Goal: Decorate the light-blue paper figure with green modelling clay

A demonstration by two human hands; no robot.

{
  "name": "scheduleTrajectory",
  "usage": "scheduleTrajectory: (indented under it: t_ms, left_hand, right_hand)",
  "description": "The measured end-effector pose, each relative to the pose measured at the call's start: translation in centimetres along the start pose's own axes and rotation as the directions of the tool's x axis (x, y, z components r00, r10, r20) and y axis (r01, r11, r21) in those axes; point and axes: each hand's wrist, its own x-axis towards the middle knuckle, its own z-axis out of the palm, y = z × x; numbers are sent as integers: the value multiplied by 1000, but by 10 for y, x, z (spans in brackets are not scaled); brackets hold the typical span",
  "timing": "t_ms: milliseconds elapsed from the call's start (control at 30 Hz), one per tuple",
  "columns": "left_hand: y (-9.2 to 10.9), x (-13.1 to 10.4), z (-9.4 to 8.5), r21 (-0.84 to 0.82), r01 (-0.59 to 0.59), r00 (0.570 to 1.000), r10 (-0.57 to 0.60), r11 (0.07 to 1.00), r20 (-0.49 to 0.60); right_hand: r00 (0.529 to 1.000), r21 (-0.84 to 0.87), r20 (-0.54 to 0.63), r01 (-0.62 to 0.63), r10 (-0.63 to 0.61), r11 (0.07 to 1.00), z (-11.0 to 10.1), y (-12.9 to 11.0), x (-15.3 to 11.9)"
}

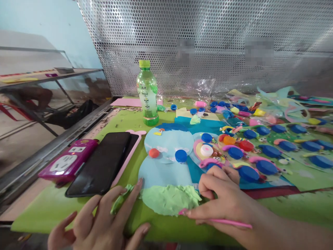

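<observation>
A light blue paper shape (166, 172) of rounded lobes lies on the green sheet, its lower end covered with pale green clay (170, 199). My right hand (223, 201) holds a thin pink tool (231, 223), whose tip touches the clay's lower right edge. Fingers spread, my left hand (109, 215) rests at the paper's left edge with the index fingertip on it. A darker green clay lump (121, 201) lies under or between its fingers. On the paper's upper part are an orange-red disc (154, 153) and a blue cap (180, 156).
Left of the paper lie a black phone (100, 165) and a purple device (70, 161). A green bottle (147, 93) stands behind. Several clay snails with blue caps (270, 151) fill the right side. Perforated metal (161, 45) rises at the back.
</observation>
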Motion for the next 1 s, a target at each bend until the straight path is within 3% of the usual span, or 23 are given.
scheduleTrajectory:
  t_ms: [133, 300, 467, 700, 867, 1000]
  left_hand:
    - [-2, 0, 0, -11, 26, 999, -26, 1000, 21]
    - [-6, 0, 0, 30, -50, 998, 51, 998, -28]
    - [-2, 2, -2, 22, 13, 1000, -13, 1000, -8]
    - [-3, 3, -1, 19, -17, 1000, 17, 1000, -18]
    - [-4, 4, -3, 30, -52, 999, 52, 998, -14]
    - [-6, 3, -3, 6, -25, 999, 25, 1000, -28]
  right_hand:
    - [998, -42, -66, 13, -16, 999, 1, 6, 1]
    - [987, -35, -158, 0, -6, 999, 5, -15, 17]
    - [994, -5, -112, 15, -15, 1000, 18, -22, 20]
    - [996, 3, -22, 88, -88, 996, -1, -17, 8]
    - [997, -59, -83, -4, 0, 998, 6, -6, -1]
    - [989, -43, -146, 30, -36, 999, -3, -3, -8]
